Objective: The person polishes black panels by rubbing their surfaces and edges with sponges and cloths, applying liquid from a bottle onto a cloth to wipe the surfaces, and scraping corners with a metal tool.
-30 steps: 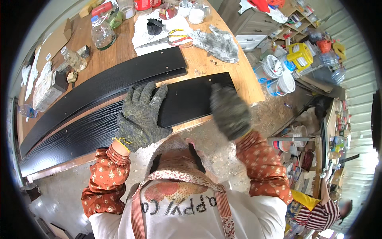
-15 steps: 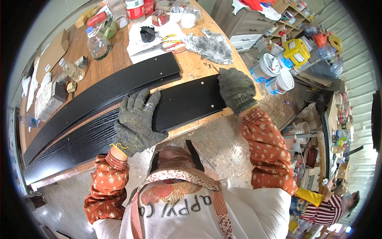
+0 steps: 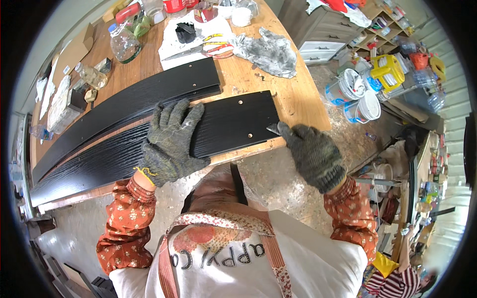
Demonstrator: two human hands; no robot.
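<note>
Two black wood-grained boards lie side by side on the wooden table. On the near board (image 3: 223, 121), which has two small holes towards its right end, my gloved left hand (image 3: 171, 139) rests flat with fingers outstretched. My gloved right hand (image 3: 315, 156) is closed at that board's lower right corner. A small greyish tip (image 3: 272, 128) shows by its fingers against the end edge; what it belongs to is hidden. Behind lies the far board (image 3: 134, 107), curved in this view, also with two holes.
Scissors (image 3: 208, 48) lie on white paper beside a crumpled grey-stained cloth (image 3: 266, 51). Bottles, jars and boxes line the table's back and left. White buckets (image 3: 362, 107) stand on the floor at right. Another person in a striped top (image 3: 400, 285) is at lower right.
My right hand has moved from the near board's upper right corner down to its lower right corner. My left hand stays pressed on the board, and the whole view has shifted slightly.
</note>
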